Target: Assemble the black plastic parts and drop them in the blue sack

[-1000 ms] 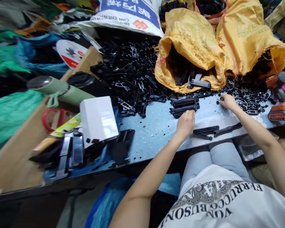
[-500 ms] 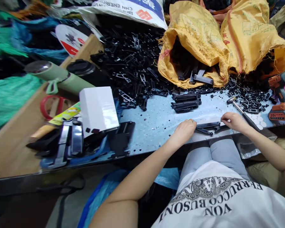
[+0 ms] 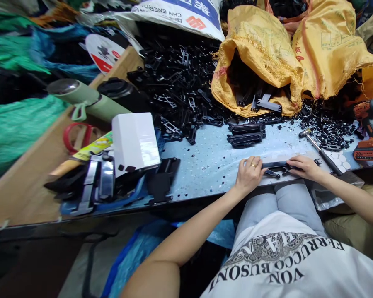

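Both hands are on a long black bar-shaped part (image 3: 276,164) lying near the front edge of the bench. My left hand (image 3: 250,173), with a ring on one finger, is closed around its left end. Over the right end my right hand (image 3: 303,167) grips with fingers together. A smaller black arm-like piece (image 3: 272,174) sticks out below the bar. Beyond my left hand, black assembled parts (image 3: 246,135) lie stacked in a small pile. Close to my right hand rests a hammer (image 3: 320,151) with a dark handle.
Loose black parts (image 3: 180,91) heap at the back beside an open yellow sack (image 3: 257,54). Small pins (image 3: 325,124) are scattered at right, near a cordless drill (image 3: 369,132). A white box (image 3: 136,142), scissors (image 3: 77,138) and a green bottle (image 3: 87,99) crowd the left.
My right hand has shifted from pinching at the bar's right end to lying over it. My left hand's fingers have moved further round the left end. The camera view has turned slightly left.
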Demonstrator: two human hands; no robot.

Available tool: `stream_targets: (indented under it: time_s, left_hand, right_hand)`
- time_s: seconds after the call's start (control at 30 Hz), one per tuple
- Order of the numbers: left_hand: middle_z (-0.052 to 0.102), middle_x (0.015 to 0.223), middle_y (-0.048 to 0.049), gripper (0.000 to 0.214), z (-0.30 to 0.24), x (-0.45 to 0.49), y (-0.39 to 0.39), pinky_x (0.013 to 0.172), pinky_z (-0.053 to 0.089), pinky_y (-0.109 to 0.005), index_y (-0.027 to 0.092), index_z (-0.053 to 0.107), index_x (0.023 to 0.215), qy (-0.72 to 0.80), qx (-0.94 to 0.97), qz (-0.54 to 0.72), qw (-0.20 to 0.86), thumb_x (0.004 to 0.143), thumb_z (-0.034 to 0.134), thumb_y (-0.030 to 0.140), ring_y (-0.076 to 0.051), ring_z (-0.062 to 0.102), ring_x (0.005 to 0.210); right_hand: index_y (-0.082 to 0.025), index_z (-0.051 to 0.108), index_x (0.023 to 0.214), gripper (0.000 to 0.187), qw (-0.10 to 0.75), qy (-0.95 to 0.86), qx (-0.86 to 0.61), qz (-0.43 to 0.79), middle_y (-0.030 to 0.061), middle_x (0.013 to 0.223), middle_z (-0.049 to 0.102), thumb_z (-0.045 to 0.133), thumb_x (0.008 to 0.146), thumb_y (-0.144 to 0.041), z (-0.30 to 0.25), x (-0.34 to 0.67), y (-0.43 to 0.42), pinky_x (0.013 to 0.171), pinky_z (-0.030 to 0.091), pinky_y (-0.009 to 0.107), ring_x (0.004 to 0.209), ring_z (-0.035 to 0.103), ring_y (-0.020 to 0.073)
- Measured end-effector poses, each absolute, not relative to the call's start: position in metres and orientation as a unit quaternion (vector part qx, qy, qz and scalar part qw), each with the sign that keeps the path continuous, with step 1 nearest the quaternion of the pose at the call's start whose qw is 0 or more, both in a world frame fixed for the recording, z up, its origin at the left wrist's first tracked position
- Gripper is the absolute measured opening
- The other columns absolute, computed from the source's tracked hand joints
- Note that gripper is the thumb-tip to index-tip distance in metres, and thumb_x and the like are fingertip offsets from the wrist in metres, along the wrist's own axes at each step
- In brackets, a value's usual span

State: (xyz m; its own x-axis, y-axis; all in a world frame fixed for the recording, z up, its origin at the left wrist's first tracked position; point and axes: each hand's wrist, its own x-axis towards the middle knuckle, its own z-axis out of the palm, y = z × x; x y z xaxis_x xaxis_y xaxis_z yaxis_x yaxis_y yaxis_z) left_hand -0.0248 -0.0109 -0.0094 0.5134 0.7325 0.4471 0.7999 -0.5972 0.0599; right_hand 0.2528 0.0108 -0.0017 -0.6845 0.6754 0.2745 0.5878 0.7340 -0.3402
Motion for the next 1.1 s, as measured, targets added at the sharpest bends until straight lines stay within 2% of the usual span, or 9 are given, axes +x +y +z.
stream_targets:
  time_s: [0.1,0.17,0.33,0.6,0.77,0.87,0.93,1.0,1.1]
  left_hand:
    - [0.06,0.118,-0.0165,0.04,-0.002,0.003,-0.001,0.091,0.041,-0.039,0.01,0.052,0.124,-0.371,-0.914,-0.158,0.04,0.092,0.046,0.033,-0.026,0.054,0.112]
    - [0.064,0.107,-0.0171,0.044,0.0,0.02,0.008,0.081,0.044,-0.036,0.007,0.053,0.122,-0.377,-0.92,-0.105,0.006,0.091,0.046,0.037,-0.025,0.059,0.1]
    - [0.063,0.07,-0.0105,0.049,0.018,0.019,0.01,0.062,0.042,-0.028,0.011,0.064,0.076,-0.434,-0.891,-0.117,-0.071,0.093,0.036,0.048,-0.019,0.06,0.068]
    - [0.054,0.056,-0.0019,0.058,0.095,0.006,-0.071,0.052,0.04,-0.022,0.017,0.051,0.07,-0.169,-0.805,-0.486,-0.294,0.096,0.007,0.046,-0.01,0.05,0.051]
    - [0.063,0.08,-0.008,0.055,0.078,0.018,-0.077,0.065,0.048,-0.026,0.016,0.059,0.103,-0.262,-0.729,-0.608,-0.174,0.096,0.016,0.049,-0.015,0.06,0.075]
    - [0.065,0.091,-0.0124,0.068,0.036,-0.002,-0.05,0.068,0.047,-0.029,0.015,0.055,0.123,-0.355,-0.769,-0.53,-0.025,0.091,0.013,0.059,-0.019,0.062,0.085]
    - [0.065,0.092,-0.0132,0.072,0.009,-0.023,-0.025,0.068,0.046,-0.03,0.018,0.058,0.122,-0.433,-0.797,-0.419,0.047,0.086,0.019,0.066,-0.021,0.062,0.083]
    - [0.065,0.091,-0.0141,0.071,-0.007,-0.04,0.004,0.071,0.045,-0.033,0.018,0.062,0.119,-0.491,-0.811,-0.31,0.069,0.083,0.027,0.069,-0.024,0.061,0.082]
    - [0.061,0.107,-0.0182,0.061,-0.002,-0.044,0.048,0.089,0.04,-0.042,0.016,0.057,0.124,-0.559,-0.793,-0.229,0.081,0.085,0.04,0.06,-0.03,0.054,0.105]
  right_hand:
    - [-0.019,0.053,0.126,0.046,0.141,-0.93,-0.331,0.071,0.0113,0.11,0.062,0.046,0.091,-0.047,-0.011,0.268,0.015,0.078,0.046,0.031,0.094,0.058,0.0197]
    - [-0.014,0.06,0.114,0.053,0.093,-0.927,-0.363,0.016,0.0133,0.099,0.065,0.047,0.086,-0.057,-0.011,0.275,0.02,0.073,0.044,0.032,0.086,0.059,0.0216]
    - [-0.014,0.057,0.062,0.06,0.088,-0.934,-0.346,-0.014,0.0083,0.06,0.057,0.034,0.088,-0.064,0.023,0.276,0.021,0.056,0.033,0.027,0.058,0.052,0.0157]
    - [-0.02,0.049,0.07,0.051,0.401,-0.84,-0.037,0.365,-0.0001,0.053,0.044,0.019,0.095,-0.054,0.076,0.199,-0.048,0.052,0.035,0.027,0.05,0.045,0.0125]
    - [-0.025,0.048,0.106,0.058,0.6,-0.66,-0.246,0.379,0.011,0.103,0.054,0.012,0.087,-0.066,0.015,0.121,-0.042,0.08,0.046,0.041,0.096,0.055,0.0228]
    - [-0.026,0.043,0.117,0.047,0.549,-0.698,-0.324,0.326,0.0114,0.122,0.048,0.019,0.09,-0.057,-0.003,0.106,0.016,0.092,0.043,0.044,0.115,0.048,0.0232]
    - [-0.023,0.046,0.116,0.042,0.466,-0.764,-0.386,0.225,0.0128,0.124,0.049,0.034,0.089,-0.053,-0.001,0.113,0.073,0.098,0.038,0.043,0.12,0.044,0.0242]
    - [-0.017,0.048,0.118,0.039,0.396,-0.788,-0.459,0.108,0.0161,0.126,0.047,0.036,0.091,-0.043,0.008,0.127,0.133,0.101,0.033,0.043,0.123,0.039,0.0256]
    - [-0.011,0.046,0.125,0.041,0.269,-0.808,-0.524,-0.007,0.0191,0.132,0.044,0.042,0.09,-0.031,0.021,0.147,0.208,0.1,0.032,0.044,0.123,0.036,0.0294]
